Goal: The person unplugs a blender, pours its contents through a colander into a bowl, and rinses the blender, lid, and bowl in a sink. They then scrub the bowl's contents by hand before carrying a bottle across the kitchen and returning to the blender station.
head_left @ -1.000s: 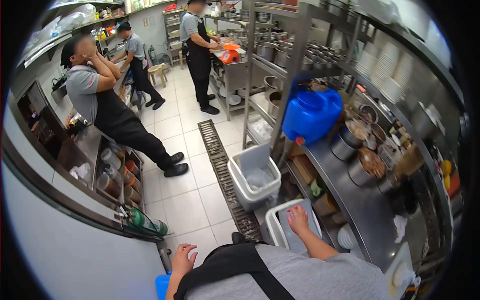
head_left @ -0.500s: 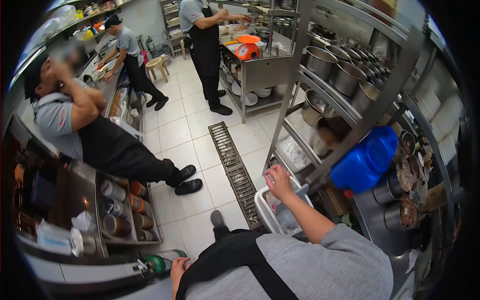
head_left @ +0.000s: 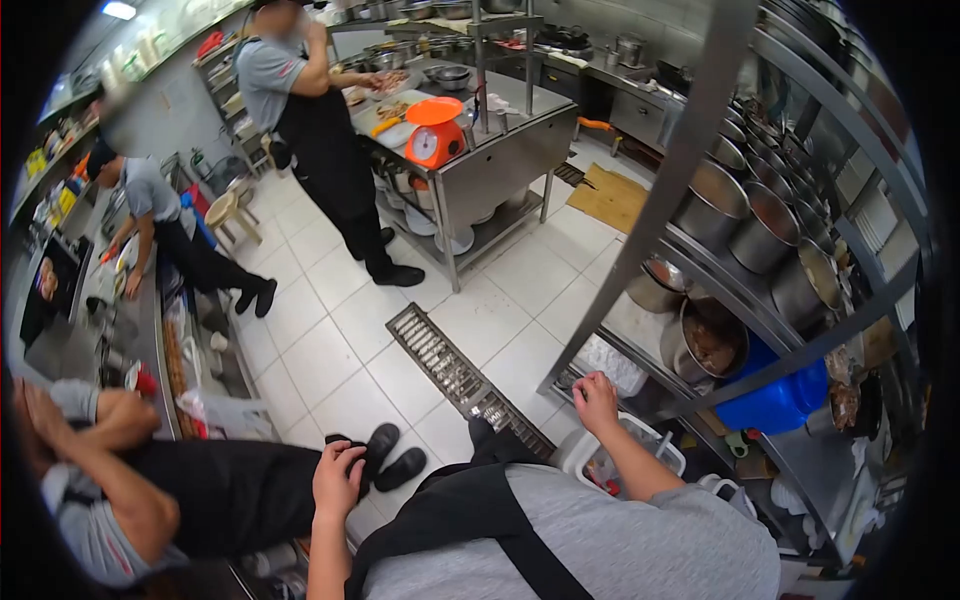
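My left hand (head_left: 338, 482) hangs in the air at the lower middle with its fingers loosely bent and a little apart. Nothing shows in it, and it appears nearest to a co-worker's dark apron and black shoes (head_left: 400, 468). On the other side, my right hand (head_left: 598, 402), also without anything in it, hovers above a white bin (head_left: 577, 458) with a plastic liner and some litter inside. Its fingers are half curled with gaps between them. Close by that hand stands a metal shelf rack (head_left: 640, 262) bearing several steel pots (head_left: 712, 196).
A floor drain grate (head_left: 440, 350) crosses the white tiles ahead. A steel table (head_left: 505, 165) carries an orange scale (head_left: 434, 135), with a person (head_left: 325, 130) beside it. Another person (head_left: 165, 215) works at the left counter. A blue container (head_left: 775, 395) sits near the rack.
The view has moved forward and swung right. My left hand has come up further into view. My right hand stays over the bin's side, and the table and scale appear larger.
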A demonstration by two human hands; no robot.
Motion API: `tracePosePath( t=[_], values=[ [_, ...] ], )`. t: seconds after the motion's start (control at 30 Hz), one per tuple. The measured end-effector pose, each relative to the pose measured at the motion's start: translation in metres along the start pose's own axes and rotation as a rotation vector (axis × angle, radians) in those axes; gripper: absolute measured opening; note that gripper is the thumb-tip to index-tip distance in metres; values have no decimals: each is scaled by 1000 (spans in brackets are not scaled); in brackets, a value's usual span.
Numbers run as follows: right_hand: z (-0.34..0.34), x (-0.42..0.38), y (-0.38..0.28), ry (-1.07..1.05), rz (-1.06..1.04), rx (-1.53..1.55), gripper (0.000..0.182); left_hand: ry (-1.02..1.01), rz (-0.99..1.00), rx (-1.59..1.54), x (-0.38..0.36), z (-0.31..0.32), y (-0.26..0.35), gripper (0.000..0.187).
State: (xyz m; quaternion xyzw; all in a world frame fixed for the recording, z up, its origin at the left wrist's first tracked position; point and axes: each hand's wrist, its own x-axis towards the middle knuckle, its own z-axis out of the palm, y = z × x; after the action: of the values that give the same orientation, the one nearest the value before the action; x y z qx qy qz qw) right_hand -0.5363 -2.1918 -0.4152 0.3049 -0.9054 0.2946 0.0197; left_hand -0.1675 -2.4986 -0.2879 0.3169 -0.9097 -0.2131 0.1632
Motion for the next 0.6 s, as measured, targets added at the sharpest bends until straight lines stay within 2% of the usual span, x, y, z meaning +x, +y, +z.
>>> tracePosePath(
  t=[0.13,0.2,0.27,0.33,0.37,0.47,0.6],
  values=[
    [58,53,0,-41,34,-3,10,-82,-105,-59,82,18,-34,21],
    [91,91,0,-127,4,48,10,-66,-63,39,107,47,-78,20],
    [110,135,-19,-193,-47,25,11,-214,-205,91,109,81,-139,19],
    [123,186,-40,-179,-114,10,12,-475,-797,41,97,154,-273,17],
    [128,211,-48,-161,-122,7,11,-564,-842,63,99,157,-293,18],
    [132,271,-62,-115,-89,20,9,-698,-722,21,122,152,-304,19],
    [145,311,-48,-96,28,-61,9,-780,-656,8,196,148,-337,21]
  ],
)
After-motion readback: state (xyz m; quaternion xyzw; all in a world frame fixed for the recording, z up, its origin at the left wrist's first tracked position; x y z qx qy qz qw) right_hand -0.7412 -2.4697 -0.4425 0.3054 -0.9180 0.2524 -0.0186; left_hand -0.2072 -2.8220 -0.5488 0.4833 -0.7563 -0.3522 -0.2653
